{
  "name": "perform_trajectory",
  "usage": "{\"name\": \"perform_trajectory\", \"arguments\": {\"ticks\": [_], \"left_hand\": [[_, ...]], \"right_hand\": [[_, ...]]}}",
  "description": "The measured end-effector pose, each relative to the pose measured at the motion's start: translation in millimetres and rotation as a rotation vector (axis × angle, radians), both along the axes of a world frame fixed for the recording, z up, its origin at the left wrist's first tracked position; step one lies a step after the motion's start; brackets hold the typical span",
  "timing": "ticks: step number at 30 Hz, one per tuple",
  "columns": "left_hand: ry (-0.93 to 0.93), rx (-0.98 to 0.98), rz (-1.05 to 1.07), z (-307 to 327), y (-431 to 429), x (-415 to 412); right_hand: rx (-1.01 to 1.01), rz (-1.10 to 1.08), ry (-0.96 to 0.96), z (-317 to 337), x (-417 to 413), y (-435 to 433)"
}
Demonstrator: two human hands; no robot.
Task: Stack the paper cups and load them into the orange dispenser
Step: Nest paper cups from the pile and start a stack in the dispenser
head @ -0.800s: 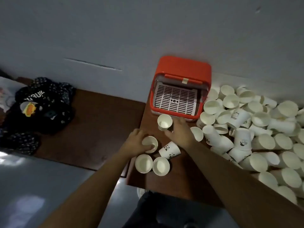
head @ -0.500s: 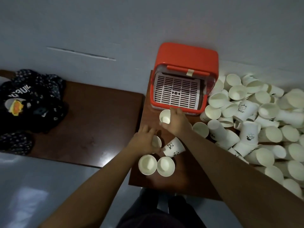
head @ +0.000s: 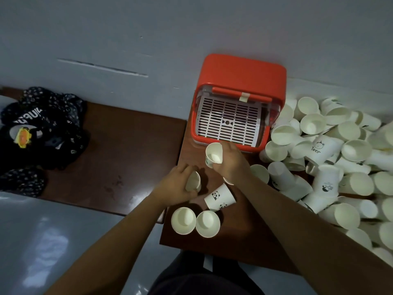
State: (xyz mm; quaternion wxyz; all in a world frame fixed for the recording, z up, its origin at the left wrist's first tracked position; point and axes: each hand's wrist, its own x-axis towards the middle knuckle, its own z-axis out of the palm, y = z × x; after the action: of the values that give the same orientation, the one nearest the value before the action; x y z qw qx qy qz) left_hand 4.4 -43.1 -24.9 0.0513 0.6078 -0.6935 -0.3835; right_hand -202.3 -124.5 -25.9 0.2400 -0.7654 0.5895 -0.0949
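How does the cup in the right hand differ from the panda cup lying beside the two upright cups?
The right hand grips the held cup, mouth toward the camera, inside showing; the panda cup lies on its side on the table, ungripped, only its printed outside showing. Both are white paper cups.

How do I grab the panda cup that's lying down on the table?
Grip the panda cup round the middle of its side wall, coming from above. It lies on its side with the wall facing up, and two upright cups stand close beside it.
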Motion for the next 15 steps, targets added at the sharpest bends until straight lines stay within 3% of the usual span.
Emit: {"name": "perform_trajectory", "arguments": {"ticks": [7, 15], "left_hand": [[0.219, -0.141, 0.359, 47.9, -37.1, 18.1], [0.281, -0.287, 0.375, 55.0, -129.9, -29.8]], "right_hand": [[-0.014, -0.07, -0.213, 51.5, -42.7, -18.7], [-0.047, -0.203, -0.281, 58.6, -70.9, -45.3]]}}
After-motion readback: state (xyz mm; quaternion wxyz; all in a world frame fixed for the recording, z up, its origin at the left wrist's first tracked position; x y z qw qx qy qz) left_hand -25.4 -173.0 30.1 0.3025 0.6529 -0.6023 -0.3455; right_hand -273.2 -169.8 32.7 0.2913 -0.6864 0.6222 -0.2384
